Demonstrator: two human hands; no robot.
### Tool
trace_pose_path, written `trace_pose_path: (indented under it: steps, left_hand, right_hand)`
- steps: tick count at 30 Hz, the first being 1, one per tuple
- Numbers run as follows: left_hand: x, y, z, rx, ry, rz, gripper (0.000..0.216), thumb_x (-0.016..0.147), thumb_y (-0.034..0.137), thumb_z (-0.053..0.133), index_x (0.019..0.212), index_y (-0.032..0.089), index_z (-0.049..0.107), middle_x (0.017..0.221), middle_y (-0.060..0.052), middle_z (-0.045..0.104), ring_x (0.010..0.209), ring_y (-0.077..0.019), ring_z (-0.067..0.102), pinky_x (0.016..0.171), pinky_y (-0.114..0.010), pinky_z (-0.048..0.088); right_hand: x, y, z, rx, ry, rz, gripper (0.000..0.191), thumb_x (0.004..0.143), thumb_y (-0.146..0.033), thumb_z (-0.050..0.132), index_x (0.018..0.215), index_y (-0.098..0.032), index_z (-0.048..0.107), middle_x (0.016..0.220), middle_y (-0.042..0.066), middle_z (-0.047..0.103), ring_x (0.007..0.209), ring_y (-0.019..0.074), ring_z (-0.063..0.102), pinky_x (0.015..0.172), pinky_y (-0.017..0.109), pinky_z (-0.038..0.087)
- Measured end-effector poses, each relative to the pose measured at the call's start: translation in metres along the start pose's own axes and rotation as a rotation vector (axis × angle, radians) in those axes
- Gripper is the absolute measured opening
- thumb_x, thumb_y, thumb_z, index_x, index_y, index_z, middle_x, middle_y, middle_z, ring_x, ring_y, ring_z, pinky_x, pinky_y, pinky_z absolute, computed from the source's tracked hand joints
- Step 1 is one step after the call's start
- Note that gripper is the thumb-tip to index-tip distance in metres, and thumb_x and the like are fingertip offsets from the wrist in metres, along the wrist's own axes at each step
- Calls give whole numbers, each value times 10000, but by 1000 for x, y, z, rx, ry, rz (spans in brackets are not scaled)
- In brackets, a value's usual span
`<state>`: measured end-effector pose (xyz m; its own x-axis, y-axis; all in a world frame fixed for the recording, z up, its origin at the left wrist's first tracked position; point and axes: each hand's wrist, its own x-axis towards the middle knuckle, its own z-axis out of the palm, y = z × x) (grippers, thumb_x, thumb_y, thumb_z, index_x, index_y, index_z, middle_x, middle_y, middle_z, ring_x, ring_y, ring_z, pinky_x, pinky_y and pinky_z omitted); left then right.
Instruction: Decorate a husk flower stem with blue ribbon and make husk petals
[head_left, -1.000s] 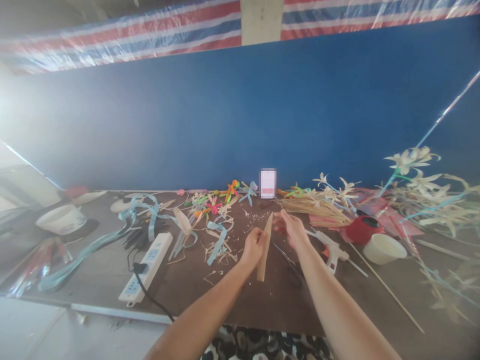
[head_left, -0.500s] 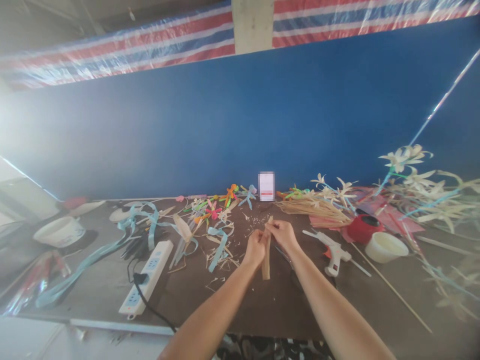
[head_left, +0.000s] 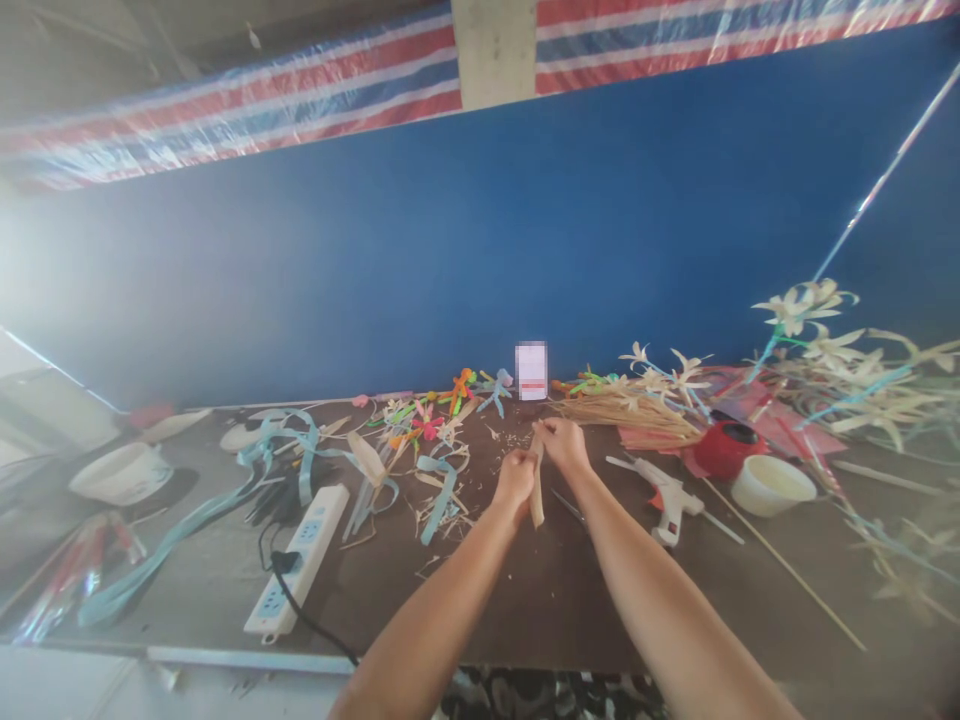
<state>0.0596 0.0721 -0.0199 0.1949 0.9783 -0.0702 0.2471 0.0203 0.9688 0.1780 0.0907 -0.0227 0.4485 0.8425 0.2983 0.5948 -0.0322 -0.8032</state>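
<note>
Between my two hands is a tan strip of dried husk or leaf (head_left: 538, 500), its lower end hanging towards me. My left hand (head_left: 516, 478) is closed around its middle. At the upper end, the fingers of my right hand (head_left: 562, 445) pinch the strip's tip. Small pale scraps (head_left: 517, 438) lie on the table just beyond my hands. A thin dark metal tool (head_left: 568, 505), partly hidden by my right forearm, rests beneath it.
Right of my arms lie a white glue gun (head_left: 671, 500), a cream cup (head_left: 772, 487), a red pot (head_left: 724, 450) and pale husk flowers (head_left: 806, 305). On the left are a power strip (head_left: 298, 565), blue ribbon (head_left: 176, 548) and a white bowl (head_left: 120, 475). A blue wall (head_left: 375, 260) stands behind.
Both hands have shifted slightly up and away from me along with the strip. Its lower end now sits higher and is a little bent. More of the metal tool shows.
</note>
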Motion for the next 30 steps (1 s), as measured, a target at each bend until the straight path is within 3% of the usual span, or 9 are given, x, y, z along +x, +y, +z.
trace_pose_path:
  steps: [8,15,19,22,26,30]
  left_hand:
    - [-19,-10,-2,10,-2,51,307,703,402,473,525,152,486,468,30,427,467,-96,373,454,-207,257]
    - [-42,-21,0,-188,-197,-119,339,664,489,507,627,152,485,421,66,343,352,-56,288,348,-182,173]
    - [-54,-23,-7,-249,-151,-135,360,651,503,527,636,147,477,448,64,359,341,-41,298,327,-163,181]
    - [-56,-20,-17,-280,-97,-70,382,669,523,501,672,142,496,490,42,439,363,-47,355,341,-162,245]
    - [-51,-16,-23,-331,-160,-96,381,655,510,530,716,134,536,526,10,526,422,-80,455,395,-187,357]
    - [-50,-19,-24,-346,-269,-163,354,607,436,612,771,125,574,576,-8,584,468,-114,531,421,-207,393]
  right_hand:
    - [-4,2,-2,12,54,36,328,686,-412,473,447,-200,550,432,-1,532,432,125,425,456,232,257]
    - [1,8,-13,180,84,158,338,659,-440,504,467,-168,564,393,-16,481,429,123,418,432,235,256]
    - [3,8,-23,374,-33,263,474,715,-521,396,677,-117,641,405,-7,508,333,104,397,353,227,263]
    - [-15,3,-28,500,-185,307,543,736,-551,348,797,-100,644,490,32,579,315,96,424,306,209,264]
    - [-57,-5,-24,600,-373,289,326,608,-462,588,647,-143,645,460,-12,557,348,87,426,321,187,283]
    - [-81,-4,-18,619,-329,270,223,596,-364,618,558,-144,617,458,-40,533,402,77,421,381,180,298]
